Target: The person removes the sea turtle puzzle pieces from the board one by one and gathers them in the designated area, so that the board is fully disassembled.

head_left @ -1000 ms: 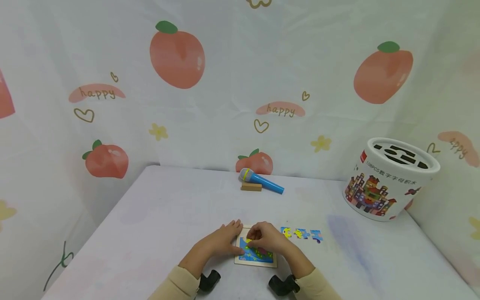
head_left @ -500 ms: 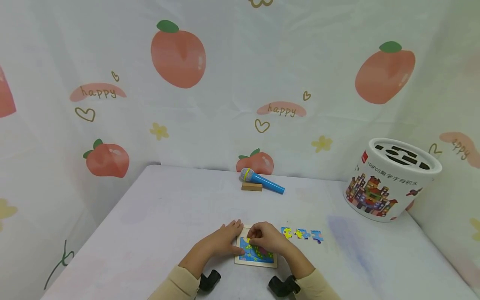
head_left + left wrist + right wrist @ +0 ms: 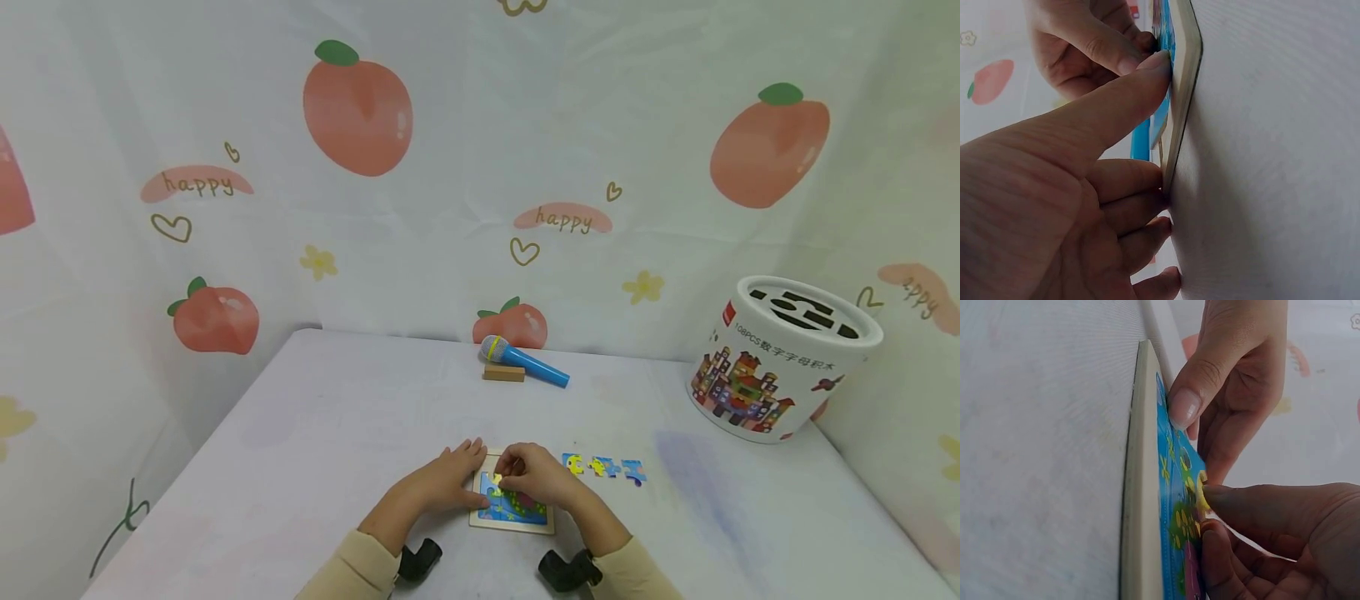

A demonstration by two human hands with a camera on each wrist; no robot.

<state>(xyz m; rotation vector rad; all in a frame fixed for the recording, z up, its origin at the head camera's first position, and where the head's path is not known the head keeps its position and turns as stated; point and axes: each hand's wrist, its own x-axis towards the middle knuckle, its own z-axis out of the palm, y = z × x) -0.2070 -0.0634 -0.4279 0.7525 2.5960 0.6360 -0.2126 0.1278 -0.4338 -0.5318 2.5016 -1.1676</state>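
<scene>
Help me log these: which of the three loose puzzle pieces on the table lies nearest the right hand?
The leftmost piece, blue and yellow, nearest the wooden frame; the middle piece and rightmost piece lie farther from the right hand.

A blue toy microphone point(image 3: 534, 365) lies by a small brown block point(image 3: 504, 374). A big white tub point(image 3: 776, 371) stands near a peachy cloth point(image 3: 442, 250).

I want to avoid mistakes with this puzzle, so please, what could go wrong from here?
The right hand pinches a puzzle piece, which may slip or seat crookedly. The wooden frame could slide if the resting left hand lifts. The three loose pieces nearby might get knocked aside.
</scene>
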